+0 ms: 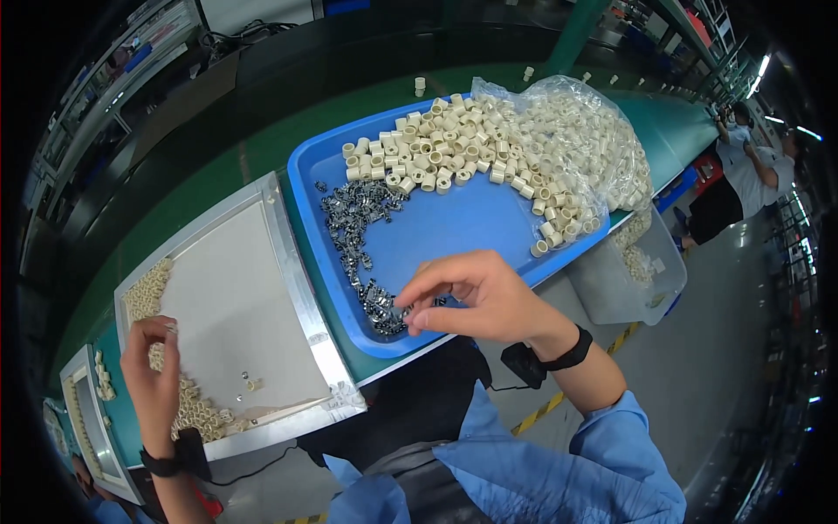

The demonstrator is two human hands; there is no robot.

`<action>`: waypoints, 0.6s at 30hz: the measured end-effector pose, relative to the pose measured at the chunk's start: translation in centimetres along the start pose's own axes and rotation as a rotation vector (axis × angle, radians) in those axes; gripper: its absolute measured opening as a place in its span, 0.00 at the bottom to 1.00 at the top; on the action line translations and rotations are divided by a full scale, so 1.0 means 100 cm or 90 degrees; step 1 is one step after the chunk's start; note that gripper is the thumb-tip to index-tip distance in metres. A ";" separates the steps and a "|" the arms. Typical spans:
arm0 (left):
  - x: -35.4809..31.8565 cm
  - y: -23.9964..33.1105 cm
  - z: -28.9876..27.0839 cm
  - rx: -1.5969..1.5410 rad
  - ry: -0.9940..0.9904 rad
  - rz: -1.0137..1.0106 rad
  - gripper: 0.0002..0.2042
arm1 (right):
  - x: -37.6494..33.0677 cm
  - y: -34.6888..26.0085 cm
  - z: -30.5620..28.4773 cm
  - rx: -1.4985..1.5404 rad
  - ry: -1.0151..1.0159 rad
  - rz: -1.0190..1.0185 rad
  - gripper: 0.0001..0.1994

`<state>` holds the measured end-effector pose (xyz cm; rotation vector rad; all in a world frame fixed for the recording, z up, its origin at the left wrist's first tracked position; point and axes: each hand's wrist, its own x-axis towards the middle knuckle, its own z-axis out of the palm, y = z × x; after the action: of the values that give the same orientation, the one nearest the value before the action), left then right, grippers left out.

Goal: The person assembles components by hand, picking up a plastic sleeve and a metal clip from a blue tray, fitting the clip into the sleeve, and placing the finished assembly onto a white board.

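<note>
My left hand (152,371) is over the left side of a metal-framed tray (236,297). Thumb and fingers come together around something small and pale that I cannot make out. Beneath and beside it, short cream plastic sleeves (199,409) stand packed along the tray's edge. My right hand (480,297) hovers at the near edge of a blue plastic tray (454,218), its fingertips pinched; what they hold, if anything, is too small to tell. Close to those fingertips lie small shiny metal parts (375,301). Cream sleeves (428,148) are heaped at the blue tray's far side.
A clear plastic bag (576,131) of sleeves rests on the blue tray's right end. Below it stands a translucent bin (620,279). A few loose pieces (253,384) lie on the framed tray. Another small frame (92,419) is at far left. People (751,166) stand at right.
</note>
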<state>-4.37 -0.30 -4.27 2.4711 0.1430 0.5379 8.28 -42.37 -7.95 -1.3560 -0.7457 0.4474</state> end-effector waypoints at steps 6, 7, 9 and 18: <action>-0.061 0.093 0.053 -0.463 -0.105 -0.003 0.07 | -0.013 -0.018 0.017 -0.067 -0.016 -0.035 0.08; -0.070 0.105 0.065 -0.567 -0.133 -0.013 0.08 | -0.014 -0.022 0.021 -0.122 -0.014 -0.056 0.08; -0.082 0.125 0.084 -0.683 -0.187 -0.059 0.10 | -0.016 -0.025 0.033 -0.138 -0.012 -0.107 0.08; -0.104 0.136 0.123 -1.021 -0.221 -0.210 0.11 | -0.033 -0.042 0.056 -0.221 0.020 -0.231 0.10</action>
<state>-9.09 -20.22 -9.05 0.8968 -0.0371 -0.0276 1.50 -41.44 -4.36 -1.5026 -1.0529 0.0065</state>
